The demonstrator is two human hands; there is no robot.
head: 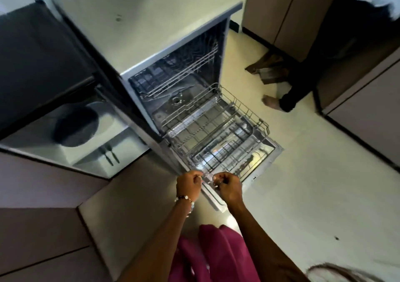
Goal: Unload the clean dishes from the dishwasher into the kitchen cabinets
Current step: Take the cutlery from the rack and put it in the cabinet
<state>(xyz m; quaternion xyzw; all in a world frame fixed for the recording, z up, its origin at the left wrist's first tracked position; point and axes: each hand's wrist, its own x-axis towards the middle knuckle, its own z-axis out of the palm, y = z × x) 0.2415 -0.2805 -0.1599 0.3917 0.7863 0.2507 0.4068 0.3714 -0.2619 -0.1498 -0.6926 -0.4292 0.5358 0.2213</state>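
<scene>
Hands (pixel 188 184) and (pixel 227 187) curled at six o'clock of the pulled-out lower rack (pixel 216 130), seemingly pinching something clear, perhaps a glass (pixel 207 176); blurred. Likely light, slippery, fragile; best gripped round the body, not the rim.

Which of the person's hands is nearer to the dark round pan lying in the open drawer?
Left. The left hand is nearer the dark round pan, which lies up and to its left. The right hand sits beyond the left, farther away.
</scene>
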